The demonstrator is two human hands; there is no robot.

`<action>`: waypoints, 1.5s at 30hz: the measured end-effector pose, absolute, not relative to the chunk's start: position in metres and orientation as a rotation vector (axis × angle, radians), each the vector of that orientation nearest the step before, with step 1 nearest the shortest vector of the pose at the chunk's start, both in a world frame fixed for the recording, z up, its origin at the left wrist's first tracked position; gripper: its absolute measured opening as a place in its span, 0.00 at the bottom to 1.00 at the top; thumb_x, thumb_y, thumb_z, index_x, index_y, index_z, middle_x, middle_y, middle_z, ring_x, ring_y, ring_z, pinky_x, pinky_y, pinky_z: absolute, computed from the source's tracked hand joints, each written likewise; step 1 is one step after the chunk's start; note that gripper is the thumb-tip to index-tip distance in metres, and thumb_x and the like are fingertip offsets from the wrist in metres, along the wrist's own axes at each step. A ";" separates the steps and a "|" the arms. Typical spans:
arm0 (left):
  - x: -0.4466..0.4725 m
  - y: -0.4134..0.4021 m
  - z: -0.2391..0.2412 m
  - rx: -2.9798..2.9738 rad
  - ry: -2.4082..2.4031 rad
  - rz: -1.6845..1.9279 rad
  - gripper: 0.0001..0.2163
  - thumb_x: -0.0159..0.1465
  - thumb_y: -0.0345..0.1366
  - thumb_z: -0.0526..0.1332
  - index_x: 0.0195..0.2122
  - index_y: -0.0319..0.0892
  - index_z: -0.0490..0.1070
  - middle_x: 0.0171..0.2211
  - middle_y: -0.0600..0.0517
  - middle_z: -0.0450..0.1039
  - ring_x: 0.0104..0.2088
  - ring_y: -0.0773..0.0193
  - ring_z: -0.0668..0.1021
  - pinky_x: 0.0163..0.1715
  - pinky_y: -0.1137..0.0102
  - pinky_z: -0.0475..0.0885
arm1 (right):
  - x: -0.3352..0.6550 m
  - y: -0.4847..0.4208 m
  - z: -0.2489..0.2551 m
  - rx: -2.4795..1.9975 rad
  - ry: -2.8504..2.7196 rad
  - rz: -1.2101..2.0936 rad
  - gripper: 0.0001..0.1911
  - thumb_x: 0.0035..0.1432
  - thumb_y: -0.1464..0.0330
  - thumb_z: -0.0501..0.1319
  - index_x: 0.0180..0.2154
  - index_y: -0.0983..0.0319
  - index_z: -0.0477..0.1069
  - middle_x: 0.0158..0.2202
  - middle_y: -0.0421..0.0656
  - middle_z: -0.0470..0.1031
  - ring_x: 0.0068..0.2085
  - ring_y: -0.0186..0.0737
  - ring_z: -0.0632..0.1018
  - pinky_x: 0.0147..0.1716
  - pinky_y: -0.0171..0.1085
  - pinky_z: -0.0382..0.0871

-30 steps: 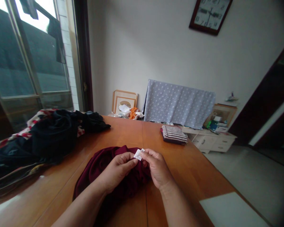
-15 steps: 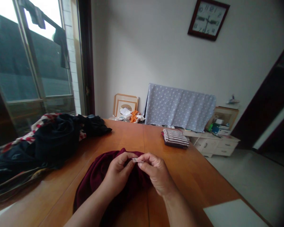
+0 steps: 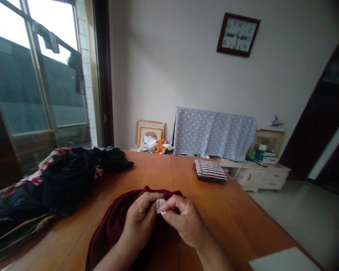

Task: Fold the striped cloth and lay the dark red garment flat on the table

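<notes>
Both hands, left hand (image 3: 139, 218) and right hand (image 3: 183, 220), pinch a small white tag (image 3: 160, 206) on the maroon garment (image 3: 113, 229), lower middle of the frame, on the tabletop (image 3: 228, 218).

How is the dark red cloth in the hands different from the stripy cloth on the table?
The dark red cloth is plain; the stripy cloth has light and dark stripes. The dark red cloth lies crumpled and near, its white tag pinched by the left hand and right hand; the stripy cloth sits neatly folded, farther off, untouched. Both rest on the wooden table.
</notes>
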State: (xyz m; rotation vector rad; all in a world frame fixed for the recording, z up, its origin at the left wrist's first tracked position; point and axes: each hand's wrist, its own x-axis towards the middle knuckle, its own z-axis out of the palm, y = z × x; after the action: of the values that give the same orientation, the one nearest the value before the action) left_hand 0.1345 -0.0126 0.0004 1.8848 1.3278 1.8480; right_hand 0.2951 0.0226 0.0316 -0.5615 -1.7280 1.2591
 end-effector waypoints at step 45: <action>0.137 -0.012 -0.004 1.739 1.182 1.681 0.07 0.67 0.35 0.62 0.44 0.43 0.73 0.39 0.49 0.78 0.39 0.61 0.79 0.42 0.69 0.73 | 0.313 0.030 0.035 -0.531 -1.591 1.627 0.10 0.53 0.64 0.69 0.33 0.63 0.74 0.24 0.36 0.68 0.26 0.29 0.63 0.26 0.32 0.53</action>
State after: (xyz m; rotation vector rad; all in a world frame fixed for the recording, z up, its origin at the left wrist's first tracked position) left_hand 0.1373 -0.0116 -0.0038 1.7386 1.1821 1.6815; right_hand 0.3127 0.0297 0.0354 -0.5308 -1.5910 1.6265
